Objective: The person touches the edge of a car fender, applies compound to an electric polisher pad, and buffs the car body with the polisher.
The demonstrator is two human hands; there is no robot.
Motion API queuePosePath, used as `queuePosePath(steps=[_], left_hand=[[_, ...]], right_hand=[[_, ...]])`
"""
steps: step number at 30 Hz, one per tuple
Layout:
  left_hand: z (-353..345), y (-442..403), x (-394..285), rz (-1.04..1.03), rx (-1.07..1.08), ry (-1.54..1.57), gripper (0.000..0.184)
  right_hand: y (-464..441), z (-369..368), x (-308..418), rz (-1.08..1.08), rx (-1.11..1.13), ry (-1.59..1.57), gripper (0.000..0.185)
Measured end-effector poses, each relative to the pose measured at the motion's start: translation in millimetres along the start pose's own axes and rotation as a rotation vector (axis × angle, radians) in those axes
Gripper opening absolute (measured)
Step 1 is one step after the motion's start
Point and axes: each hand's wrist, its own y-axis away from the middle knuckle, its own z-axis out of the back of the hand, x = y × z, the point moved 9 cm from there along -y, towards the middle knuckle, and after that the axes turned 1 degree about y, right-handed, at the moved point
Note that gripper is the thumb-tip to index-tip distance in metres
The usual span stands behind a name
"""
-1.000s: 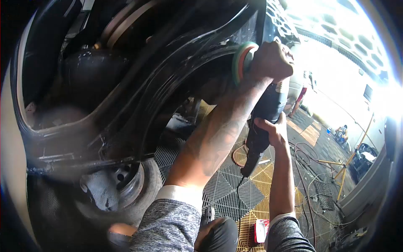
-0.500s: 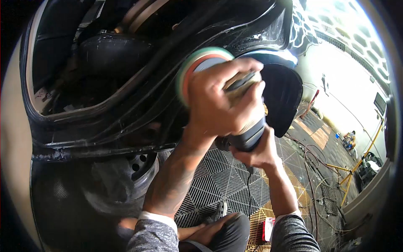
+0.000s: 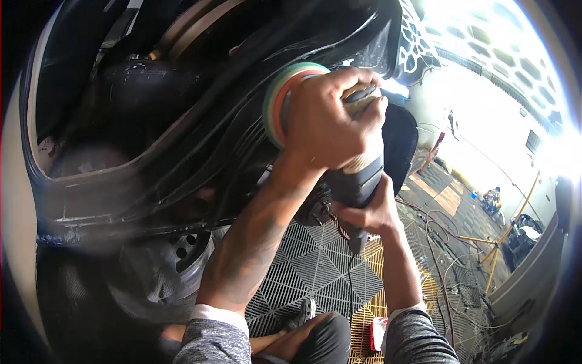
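Note:
My left hand (image 3: 333,118) wraps round the head of a power polisher (image 3: 357,182), with its thumb and fingers curled over the top. Lower down, my right hand (image 3: 374,209) grips the handle end, where a cord hangs off. The polisher's round pad (image 3: 274,109), green at the edge with an orange layer behind, faces the glossy black car body panel (image 3: 233,136) and appears to rest against it. My left hand hides part of the pad and tool head.
A wheel (image 3: 193,258) shows under the panel. My bent leg (image 3: 318,343) is below, near a red-and-white item (image 3: 378,333) on the grid floor tiles (image 3: 315,261). Hoses (image 3: 431,242) and a yellow stand (image 3: 494,249) are at the right, before a brightly lit wall.
The camera view has shifted, so the surroundings sit further left. The pad has moved slightly along the panel relative to the car. Both hands keep their hold on the polisher.

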Motion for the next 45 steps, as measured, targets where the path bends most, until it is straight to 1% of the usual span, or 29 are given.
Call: queuePosePath(steps=[2,3,5,6,7,8,9,11,12,15,16,17,19,20,21,23,25,27,28,29,30,32,33,35,36,37,40,42,45], left_hand=[[-31.4,-10.2,20.9,0.137,0.064,0.062,0.018],[-44.3,-16.9,25.9,0.128,0.074,0.052,0.018],[-71.5,-27.0,35.0,0.127,0.099,-0.019,0.021],[-85.6,-31.6,39.3,0.131,0.107,-0.058,0.025],[-102.1,-38.4,42.8,0.076,0.132,-0.087,0.028],[-121.8,-44.1,55.5,0.143,0.199,-0.083,0.028],[-141.5,-48.6,67.4,0.21,0.266,-0.079,0.028],[-173.4,-56.6,81.5,0.248,0.307,-0.109,0.026],[-184.0,-58.2,85.8,0.245,0.32,-0.117,0.026],[-188.8,-56.4,94.1,0.266,0.288,-0.174,0.026],[-182.1,-53.3,91.1,0.275,0.292,-0.182,0.026],[-169.1,-49.4,85.8,0.275,0.272,-0.164,0.025],[-137.0,-36.7,73.5,0.298,0.246,-0.161,0.025],[-100.0,-24.1,58.9,0.23,0.161,-0.147,0.024],[-74.5,-16.4,40.2,0.128,0.085,-0.112,0.024],[-30.7,7.4,9.9,-0.087,-0.067,-0.088,0.021],[6.3,33.3,-10.3,-0.143,-0.117,-0.08,0.021],[37.5,59.5,-27.4,-0.235,-0.108,-0.102,0.024],[50.8,72.0,-28.7,-0.184,-0.089,-0.11,0.025],[63.1,85.3,-31.2,-0.129,-0.07,-0.116,0.027],[74.8,97.1,-35.0,-0.072,-0.065,-0.092,0.03],[90.5,123.0,-38.2,-0.099,-0.035,-0.182,0.03],[97.1,135.6,-39.9,-0.117,-0.028,-0.199,0.028],[108.1,160.9,-40.5,-0.074,-0.035,-0.223,0.025],[116.1,169.4,-41.0,-0.083,-0.098,-0.178,0.027],[120.2,180.4,-40.4,-0.076,-0.107,-0.188,0.027],[129.4,205.4,-40.3,-0.045,-0.127,-0.176,0.027],[132.3,208.3,-39.0,-0.039,-0.136,-0.186,0.028],[122.4,181.0,-40.8,-0.044,-0.093,-0.191,0.031]], right_hand=[[-2.3,18.6,-6.8,-0.068,-0.03,0.003,0.059],[-3.4,27.9,-10.2,-0.102,-0.045,0.003,0.06],[-2.4,45.8,-27.3,-0.22,-0.058,-0.023,0.076],[-1.1,58.1,-36.7,-0.274,-0.111,-0.011,0.084],[-1.3,72.0,-48.4,-0.261,-0.19,0.01,0.079],[-0.9,85.8,-59.9,-0.248,-0.269,0.033,0.074],[1.3,98.8,-76.7,-0.311,-0.335,0.052,0.087],[0.5,118.6,-101.1,-0.371,-0.391,0.0,0.093],[0.6,125.4,-106.9,-0.371,-0.422,-0.007,0.092],[0.7,128.5,-114.0,-0.357,-0.418,-0.037,0.094],[-0.8,126.9,-116.9,-0.337,-0.373,-0.003,0.1],[1.4,122.3,-120.9,-0.348,-0.365,-0.012,0.1],[0.6,108.2,-106.4,-0.222,-0.291,0.14,0.09],[-1.2,69.7,-56.8,-0.177,-0.164,0.049,0.07],[-3.4,49.9,-40.9,-0.148,-0.077,0.005,0.054],[1.7,23.1,-29.1,-0.024,-0.029,-0.028,0.056],[8.5,-7.8,-27.3,-0.02,0.077,0.004,0.066],[17.8,-34.1,-23.9,0.006,0.144,0.059,0.078],[23.5,-44.9,-21.4,0.03,0.158,0.097,0.086],[27.9,-56.8,-21.3,0.106,0.156,0.159,0.088],[32.7,-68.2,-22.6,0.112,0.178,0.184,0.089],[42.2,-87.6,-16.6,0.147,0.196,0.231,0.09],[49.2,-97.1,-18.0,0.254,0.204,0.301,0.091],[59.7,-114.3,-30.5,0.264,0.232,0.266,0.092],[64.8,-121.2,-30.5,0.292,0.229,0.298,0.092],[69.2,-127.7,-33.8,0.356,0.227,0.292,0.089],[83.3,-142.3,-45.8,0.409,0.214,0.278,0.087],[84.0,-146.7,-50.9,0.358,0.261,0.257,0.088],[74.5,-133.9,-37.8,0.268,0.264,0.256,0.09]])
